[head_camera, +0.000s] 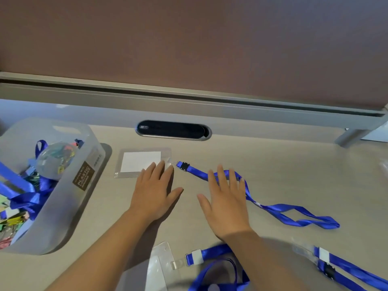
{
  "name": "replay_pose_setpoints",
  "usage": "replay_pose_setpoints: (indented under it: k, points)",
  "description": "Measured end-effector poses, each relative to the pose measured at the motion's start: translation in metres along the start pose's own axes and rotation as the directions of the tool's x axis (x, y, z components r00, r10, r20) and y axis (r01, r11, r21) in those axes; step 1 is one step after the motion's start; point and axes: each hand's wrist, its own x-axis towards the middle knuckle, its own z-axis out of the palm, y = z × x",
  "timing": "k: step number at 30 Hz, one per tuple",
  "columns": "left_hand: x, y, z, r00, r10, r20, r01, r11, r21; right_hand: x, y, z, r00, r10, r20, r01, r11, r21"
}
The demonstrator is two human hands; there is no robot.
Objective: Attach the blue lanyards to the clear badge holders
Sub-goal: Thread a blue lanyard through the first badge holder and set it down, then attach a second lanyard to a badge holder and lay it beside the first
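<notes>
A clear badge holder [138, 162] with a white card inside lies flat on the desk. My left hand [154, 192] rests open, fingertips on the holder's near right corner. A blue lanyard [279, 208] stretches to the right, its black buckle end [183, 166] just beside the holder's clear strap. My right hand [225, 201] lies open with its fingers over the lanyard's strap. Nearer me lie a second clear holder [160, 267] with a blue lanyard [210, 255] clipped to it, and a third lanyard [346, 267] at the lower right.
A translucent plastic container [84, 175] at the left holds several blue lanyards and coloured clips. A black oval cable slot [173, 130] sits in the desk behind the holder. A grey rail and brown partition [189, 49] close off the back.
</notes>
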Motion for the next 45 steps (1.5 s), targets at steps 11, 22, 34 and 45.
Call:
replay_pose_setpoints:
  k: [11,22,34,45]
  points:
    - [0.003,-0.010,-0.008,0.997,0.061,0.046,-0.060,0.998,-0.031,0.037,0.040,0.002,0.999,-0.035,0.026,0.035,0.999,-0.007]
    - [-0.003,-0.012,-0.005,0.999,-0.045,-0.018,0.046,0.996,0.078,0.030,0.055,0.009,0.988,0.152,0.003,-0.152,0.988,-0.017]
    - [-0.049,0.002,-0.029,1.000,0.015,0.017,-0.012,0.984,-0.179,-0.005,0.025,-0.010,0.988,-0.103,-0.119,0.120,0.982,0.147]
    - [-0.155,0.002,-0.012,0.994,-0.030,0.107,0.042,0.993,-0.112,-0.065,-0.012,0.018,0.950,-0.303,0.070,0.288,0.943,0.168]
